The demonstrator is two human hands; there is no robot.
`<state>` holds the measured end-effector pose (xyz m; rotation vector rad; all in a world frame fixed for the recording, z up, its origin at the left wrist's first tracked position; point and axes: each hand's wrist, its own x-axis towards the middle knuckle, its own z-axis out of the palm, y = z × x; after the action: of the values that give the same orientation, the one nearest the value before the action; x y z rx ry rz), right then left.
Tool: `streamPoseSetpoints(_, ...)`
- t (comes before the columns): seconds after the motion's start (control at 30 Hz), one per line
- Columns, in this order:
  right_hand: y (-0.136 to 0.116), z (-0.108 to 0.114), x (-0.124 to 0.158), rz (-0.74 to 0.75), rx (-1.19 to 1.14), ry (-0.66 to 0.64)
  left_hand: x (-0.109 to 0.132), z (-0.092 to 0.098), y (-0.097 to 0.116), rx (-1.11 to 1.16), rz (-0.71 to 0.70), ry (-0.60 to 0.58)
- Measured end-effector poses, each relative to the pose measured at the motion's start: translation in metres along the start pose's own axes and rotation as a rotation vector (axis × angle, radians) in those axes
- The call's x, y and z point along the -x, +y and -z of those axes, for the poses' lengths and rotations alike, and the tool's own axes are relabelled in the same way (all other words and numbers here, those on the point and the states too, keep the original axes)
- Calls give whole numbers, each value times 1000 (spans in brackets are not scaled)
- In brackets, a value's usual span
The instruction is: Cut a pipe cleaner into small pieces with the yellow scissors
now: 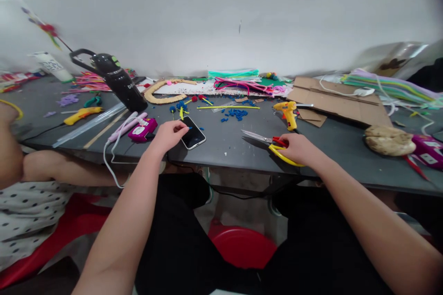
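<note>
My left hand is over the near-left side of a phone that lies flat with a dark screen. Its thumb and forefinger are pinched around a small blue piece, apparently a cut bit of pipe cleaner. Scissors with red and yellow handles are in my right hand, low over the table's front edge, blades pointing left. Between the hands and farther back lies a scattered pile of similar blue bits. A long yellow pipe cleaner lies behind the pile.
A yellow glue gun stands beyond my right hand, near cardboard. A black bottle, a purple device and another yellow glue gun are at left. Another person's arm rests by the table's left side.
</note>
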<state>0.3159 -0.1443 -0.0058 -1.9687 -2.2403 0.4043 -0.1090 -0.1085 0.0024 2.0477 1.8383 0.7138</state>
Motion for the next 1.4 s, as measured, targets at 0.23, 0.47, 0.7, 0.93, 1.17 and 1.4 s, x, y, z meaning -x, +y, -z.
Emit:
streamPoseSetpoints(0.23,-4,0,0,16,23,-7,-35,-25,16,-123,-155,-56)
streamPoseSetpoints(0.47,2,2,6,11,28,16,-37,-29,15,-118,-160,-88)
streamPoseSetpoints(0.7,2,4,7,13,-13,18,-41,-31,20,-94,-88,-14)
streamPoseSetpoints(0.93,0,8,11,11,-65,41,-49,-33,51,-52,-19,146)
streamPoseSetpoints(1.17,-2,11,13,-56,64,48,-77,-66,76,-102,-29,-53)
streamPoseSetpoints(1.4,5,6,16,-44,-23,124,-86,-87,90,-184,11,-131)
